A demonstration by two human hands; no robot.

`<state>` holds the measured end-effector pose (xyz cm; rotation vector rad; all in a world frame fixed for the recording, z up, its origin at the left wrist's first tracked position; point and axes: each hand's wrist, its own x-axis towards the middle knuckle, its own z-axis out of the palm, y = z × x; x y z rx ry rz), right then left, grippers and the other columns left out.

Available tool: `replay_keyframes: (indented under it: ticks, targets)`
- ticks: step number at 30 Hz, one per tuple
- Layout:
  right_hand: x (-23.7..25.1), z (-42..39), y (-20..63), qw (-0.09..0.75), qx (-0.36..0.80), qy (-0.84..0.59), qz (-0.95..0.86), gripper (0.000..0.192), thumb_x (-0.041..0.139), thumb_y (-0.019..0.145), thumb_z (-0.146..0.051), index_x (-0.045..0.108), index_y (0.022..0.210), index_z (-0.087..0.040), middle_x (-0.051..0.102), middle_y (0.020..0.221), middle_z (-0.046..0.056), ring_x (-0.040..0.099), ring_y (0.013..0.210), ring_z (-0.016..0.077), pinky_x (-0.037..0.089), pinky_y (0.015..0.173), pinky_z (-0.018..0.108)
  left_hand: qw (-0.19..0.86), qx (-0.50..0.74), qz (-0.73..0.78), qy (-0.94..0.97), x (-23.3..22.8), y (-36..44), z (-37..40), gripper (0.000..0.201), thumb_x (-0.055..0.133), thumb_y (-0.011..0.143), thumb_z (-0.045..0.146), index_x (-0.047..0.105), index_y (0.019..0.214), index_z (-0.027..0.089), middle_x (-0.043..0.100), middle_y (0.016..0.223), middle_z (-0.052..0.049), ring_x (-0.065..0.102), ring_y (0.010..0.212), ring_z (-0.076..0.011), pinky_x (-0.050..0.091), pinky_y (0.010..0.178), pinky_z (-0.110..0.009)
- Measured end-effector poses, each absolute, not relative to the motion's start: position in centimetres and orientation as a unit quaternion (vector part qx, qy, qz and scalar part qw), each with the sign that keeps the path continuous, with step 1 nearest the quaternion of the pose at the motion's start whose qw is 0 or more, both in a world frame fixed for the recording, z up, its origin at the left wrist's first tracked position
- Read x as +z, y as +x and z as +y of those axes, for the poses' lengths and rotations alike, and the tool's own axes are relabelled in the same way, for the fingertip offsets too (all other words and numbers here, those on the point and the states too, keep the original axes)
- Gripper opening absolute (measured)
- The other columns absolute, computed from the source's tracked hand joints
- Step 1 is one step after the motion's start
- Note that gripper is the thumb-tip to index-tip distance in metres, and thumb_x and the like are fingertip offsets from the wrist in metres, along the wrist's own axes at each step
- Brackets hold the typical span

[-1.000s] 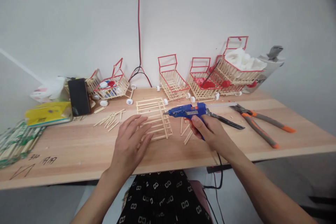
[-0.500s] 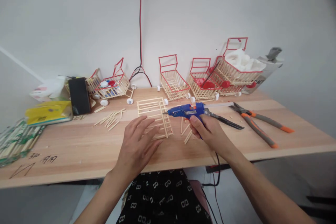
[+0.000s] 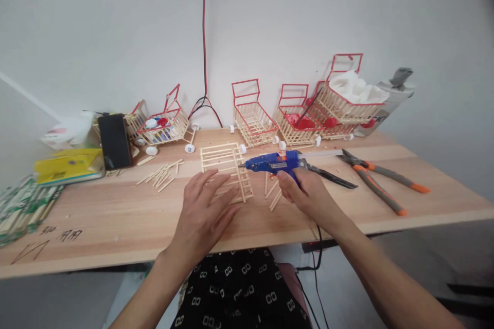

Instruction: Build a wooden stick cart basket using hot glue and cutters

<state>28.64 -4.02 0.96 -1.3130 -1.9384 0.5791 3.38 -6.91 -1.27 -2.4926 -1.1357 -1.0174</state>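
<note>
A blue hot glue gun is gripped by my right hand, its nozzle pointing left at the upper right corner of a wooden stick frame lying flat on the table. My left hand lies spread, palm down, over the near edge of that frame, fingers apart and touching the sticks. A few loose sticks lie just below the gun. A black cord runs from the gun down over the table's front edge.
Several small stick carts with red wire handles line the wall. Orange-handled pliers and dark cutters lie to the right. Loose sticks, a black box, a yellow pack and stick bundles sit at left.
My left hand has slid a little to the right along the frame's near edge. The glue gun has stayed near the frame's corner, barely shifting.
</note>
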Motion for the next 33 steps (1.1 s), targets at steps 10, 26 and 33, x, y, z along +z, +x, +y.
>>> replay_keyframes:
  ticks: [10,26,33]
  targets:
    - [1.5,-4.9,28.9,0.358,0.19,-0.516,-0.754,0.05,0.034,0.098,-0.059,0.041,0.063,-0.024,0.049,0.052,0.0,0.048,0.053,0.0164,0.033,0.054,0.03,0.119,-0.356,-0.377,-0.847,-1.4,3.6,-6.8,0.03,0.067,0.088,0.018,0.063,0.117,0.021,0.061,0.131,-0.012,0.045,0.133,-0.033,0.04,0.108,-0.058]
    - [0.2,-6.7,29.6,0.351,0.257,-0.535,-0.724,0.054,0.032,0.098,-0.062,0.042,0.062,-0.023,0.048,0.055,0.0,0.045,0.054,0.0152,0.032,0.054,0.029,0.115,-0.354,-0.373,-0.85,-1.3,3.8,-7.1,0.032,0.066,0.088,0.016,0.062,0.119,0.022,0.062,0.131,-0.011,0.046,0.133,-0.0325,0.039,0.109,-0.059]
    - [0.3,-7.2,29.5,0.345,0.251,-0.534,-0.729,0.054,0.031,0.099,-0.061,0.042,0.061,-0.023,0.047,0.054,0.0,0.045,0.053,0.0151,0.032,0.053,0.029,0.11,-0.352,-0.363,-0.856,-1.3,3.7,-7.5,0.036,0.065,0.088,0.013,0.061,0.122,0.024,0.062,0.132,-0.009,0.046,0.133,-0.0307,0.037,0.11,-0.058]
